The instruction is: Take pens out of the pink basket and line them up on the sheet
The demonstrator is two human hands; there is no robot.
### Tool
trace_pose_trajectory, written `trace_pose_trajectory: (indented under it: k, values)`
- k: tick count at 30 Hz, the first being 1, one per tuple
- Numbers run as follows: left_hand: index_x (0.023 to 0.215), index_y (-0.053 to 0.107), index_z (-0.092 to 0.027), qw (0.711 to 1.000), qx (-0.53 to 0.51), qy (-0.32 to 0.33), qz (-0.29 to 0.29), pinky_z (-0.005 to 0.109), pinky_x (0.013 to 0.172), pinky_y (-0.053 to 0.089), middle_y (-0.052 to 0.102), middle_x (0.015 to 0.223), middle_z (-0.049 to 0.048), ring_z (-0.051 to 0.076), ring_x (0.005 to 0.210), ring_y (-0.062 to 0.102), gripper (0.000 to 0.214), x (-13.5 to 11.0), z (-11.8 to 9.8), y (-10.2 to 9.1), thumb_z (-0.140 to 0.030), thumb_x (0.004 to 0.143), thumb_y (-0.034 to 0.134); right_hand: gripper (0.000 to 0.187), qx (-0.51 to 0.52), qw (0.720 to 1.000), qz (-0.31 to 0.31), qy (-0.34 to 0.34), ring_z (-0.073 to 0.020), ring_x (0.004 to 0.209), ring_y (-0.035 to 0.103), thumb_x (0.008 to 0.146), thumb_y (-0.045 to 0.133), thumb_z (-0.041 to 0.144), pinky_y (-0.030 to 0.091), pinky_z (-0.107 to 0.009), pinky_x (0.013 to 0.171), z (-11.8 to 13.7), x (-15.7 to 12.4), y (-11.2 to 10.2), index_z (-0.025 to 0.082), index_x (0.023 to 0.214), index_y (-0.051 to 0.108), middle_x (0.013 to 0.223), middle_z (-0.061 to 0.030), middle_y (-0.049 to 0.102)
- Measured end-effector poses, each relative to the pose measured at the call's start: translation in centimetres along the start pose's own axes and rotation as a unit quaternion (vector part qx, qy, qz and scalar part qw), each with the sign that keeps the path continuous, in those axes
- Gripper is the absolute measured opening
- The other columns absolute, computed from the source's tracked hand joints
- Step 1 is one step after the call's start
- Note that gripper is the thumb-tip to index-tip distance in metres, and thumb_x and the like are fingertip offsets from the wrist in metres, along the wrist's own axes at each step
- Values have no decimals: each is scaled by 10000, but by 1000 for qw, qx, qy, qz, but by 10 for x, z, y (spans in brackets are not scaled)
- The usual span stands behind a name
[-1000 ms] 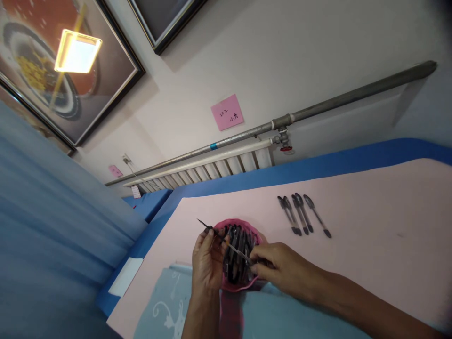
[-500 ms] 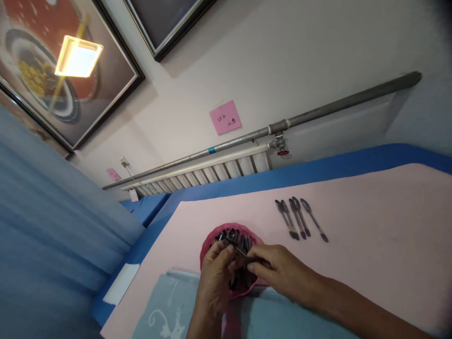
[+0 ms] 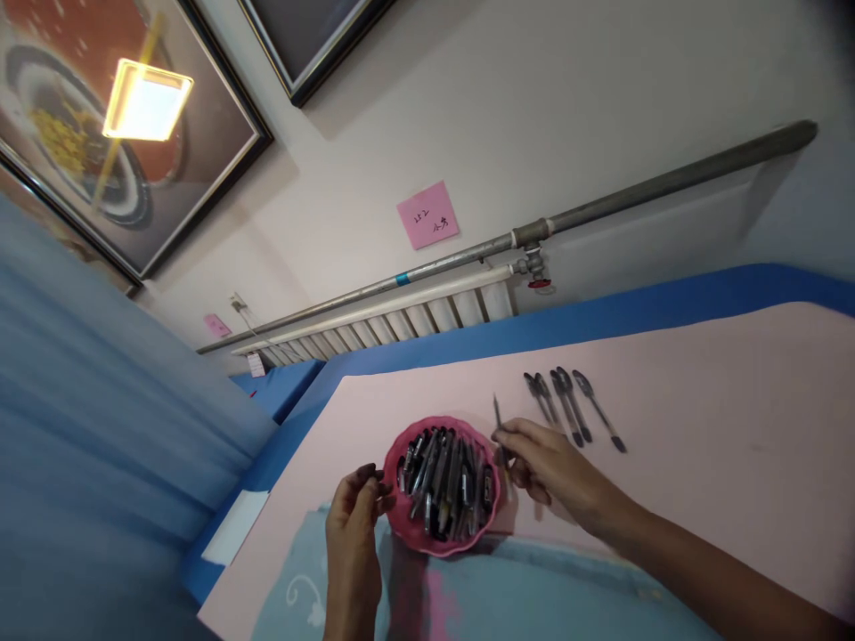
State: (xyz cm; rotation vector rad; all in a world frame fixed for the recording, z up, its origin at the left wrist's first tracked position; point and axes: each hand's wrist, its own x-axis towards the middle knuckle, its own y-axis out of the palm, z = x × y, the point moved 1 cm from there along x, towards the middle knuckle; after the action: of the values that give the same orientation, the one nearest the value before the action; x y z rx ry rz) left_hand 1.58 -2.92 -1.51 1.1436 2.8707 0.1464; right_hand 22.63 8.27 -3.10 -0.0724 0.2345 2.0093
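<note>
A pink scalloped basket (image 3: 394, 525) holds many dark pens (image 3: 444, 481) in a loose pile. My right hand (image 3: 544, 458), at the basket's right side, pinches a slim dark pen (image 3: 497, 414) whose thin end points up and away from me. On the other side, my left hand (image 3: 357, 512) is by the left rim with its fingertips drawn together. Something dark shows at those fingertips, too small to make out. Several black pens (image 3: 567, 405) lie roughly side by side on the pink sheet, beyond my right hand.
A pink sheet (image 3: 721, 427) covers the blue table (image 3: 414, 356). Light blue patterned cloth (image 3: 534, 596) is at the near side. White paper (image 3: 237, 527) lies at the left edge, near a blue curtain (image 3: 100, 401). Behind stand a radiator (image 3: 427, 316) and a pipe (image 3: 614, 205).
My hands, together over the basket half a second ago, have parted. The right went right with the pen; the left moved to the left rim. The pens in the basket now show more fully.
</note>
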Motion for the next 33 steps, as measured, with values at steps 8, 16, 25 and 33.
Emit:
trace_pose_trajectory:
  k: [8,16,25,33]
  values:
    - [784,665,-179,972,221,64,-47,283,707,428,650,852,47,191,808,579,144,-6,2,-12,-260,674,621,139,52,999,-6,14,-70,360,403,755,506,331,265,-167,299,-3,2,-2,202,726,463,472,53,481]
    - [727,670,-199,928,329,173,19,325,754,425,599,859,61,220,866,541,100,20,19,-7,-190,650,607,124,42,999,-14,29,-55,324,369,755,509,313,302,-175,316,1,1,-3,197,732,470,437,74,452]
    - [752,644,-187,882,411,225,52,379,874,378,585,965,86,233,939,523,145,9,23,0,-155,687,518,126,45,998,-11,32,-61,322,386,743,529,313,306,-186,313,-4,6,-6,196,741,482,452,65,470]
    - [708,680,-252,879,397,250,87,402,857,342,632,847,64,262,890,519,186,-4,11,8,-125,623,573,105,59,997,-29,27,-70,439,453,722,548,278,274,-151,310,-4,5,-5,191,720,489,573,19,516]
